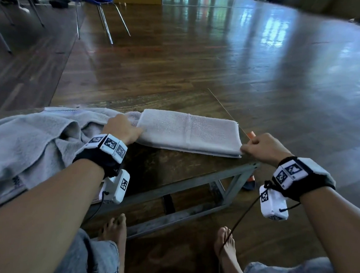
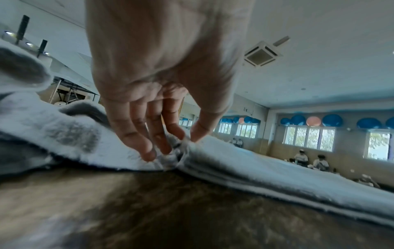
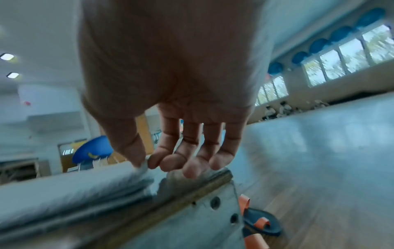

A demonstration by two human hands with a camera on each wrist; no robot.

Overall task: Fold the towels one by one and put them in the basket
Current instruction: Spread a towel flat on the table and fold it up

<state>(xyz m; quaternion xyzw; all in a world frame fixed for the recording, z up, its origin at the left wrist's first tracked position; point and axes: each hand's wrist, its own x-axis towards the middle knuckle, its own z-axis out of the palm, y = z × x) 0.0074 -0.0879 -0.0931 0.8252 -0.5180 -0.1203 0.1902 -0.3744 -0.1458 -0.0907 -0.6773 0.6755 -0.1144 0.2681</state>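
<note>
Fingers [image 2: 149,151] of left hand [image 1: 122,128] pinch folded towel [image 1: 188,132] at 9 o'clock end; right hand [image 1: 262,147] pinches 3 o'clock corner, likely squaring layers. Towel lies on counter [image 1: 173,167]; unfolded towels [image 1: 38,136] heaped at 9. Basket unseen.

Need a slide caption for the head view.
Both hands, left and right, pinch the ends of a folded light-grey terry towel on a worn wooden table.
</note>
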